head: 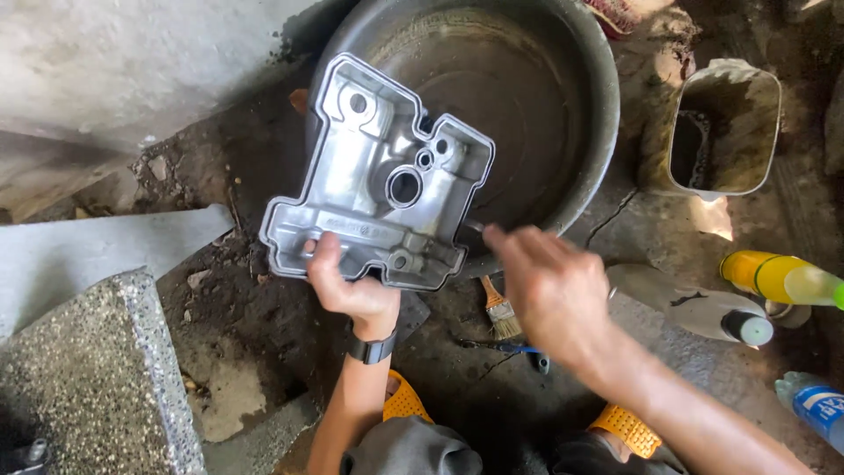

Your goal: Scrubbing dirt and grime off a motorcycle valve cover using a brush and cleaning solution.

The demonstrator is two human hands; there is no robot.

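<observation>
The left hand [347,286] holds a cast aluminium engine cover [378,176] by its near edge, its grip closed on the part with the thumb pressed on the inner face and the fingers hidden behind the rim. A dark wristband sits on that wrist. The cover is held up with its hollow inner side facing the camera, showing a round central hole, bolt bosses and a dark seal line running round its stepped outline. Its long axis runs diagonally, from the near left corner by the hand up and away toward the far corner, which overlaps the rim of a large round metal basin [580,167]. The cover hangs in front of the basin's near left side, above the dirty floor [255,325].

The right hand [549,286] hovers just to the right of the cover's near right corner, fingers loosely extended and pointing toward it, its grip open and empty; it looks slightly blurred.

Below the hands a small paintbrush [501,315] lies on the floor, with a blue-handled tool [514,349] just beside it. To the right stand a cut-open plastic canister [725,127], a yellow bottle [778,277], a white bottle with a dark cap [703,308] and a blue-labelled bottle [813,405]. A speckled stone slab [88,378] sits at the near left. Orange sandals [626,428] show at the bottom edge.
</observation>
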